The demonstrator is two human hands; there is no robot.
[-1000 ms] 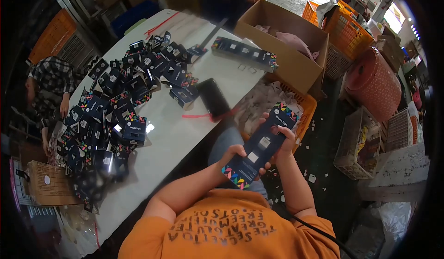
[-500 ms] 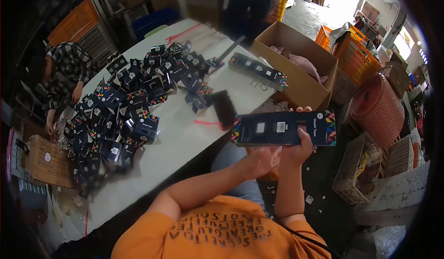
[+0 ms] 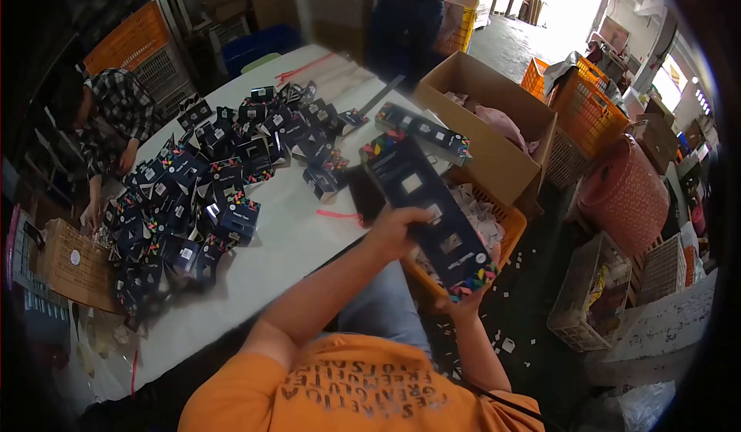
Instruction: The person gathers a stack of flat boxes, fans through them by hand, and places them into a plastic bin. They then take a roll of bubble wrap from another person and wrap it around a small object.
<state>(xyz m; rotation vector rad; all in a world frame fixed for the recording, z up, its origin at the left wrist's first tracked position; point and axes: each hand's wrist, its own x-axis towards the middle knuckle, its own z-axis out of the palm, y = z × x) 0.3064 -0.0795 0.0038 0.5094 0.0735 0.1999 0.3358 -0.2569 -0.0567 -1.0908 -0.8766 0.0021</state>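
Observation:
A long stack of navy washi tape card blanks (image 3: 441, 208), with colourful ends and small windows, is tilted in front of me over an orange crate. My left hand (image 3: 395, 230) has its thumb on the face and its fingers around the left edge. Under the lower end is my right hand (image 3: 463, 304), its fingers mostly hidden by the cards. Another stack of the same blanks (image 3: 423, 132) lies on the white table (image 3: 289, 250) near its right edge. A dark flat object (image 3: 363, 189), perhaps a phone, is partly covered by the held stack.
Folded washi tape boxes (image 3: 185, 200) cover the table's left half. White scraps fill the orange crate (image 3: 505, 254). A large carton (image 3: 494, 154) stands beyond. A person in a checked shirt (image 3: 123, 104) works at left; another person (image 3: 409, 23) stands behind the table.
The held stack has swung from level to steeply tilted and moved left. My left hand has come up onto its edge; my right hand has shifted down to its lower end.

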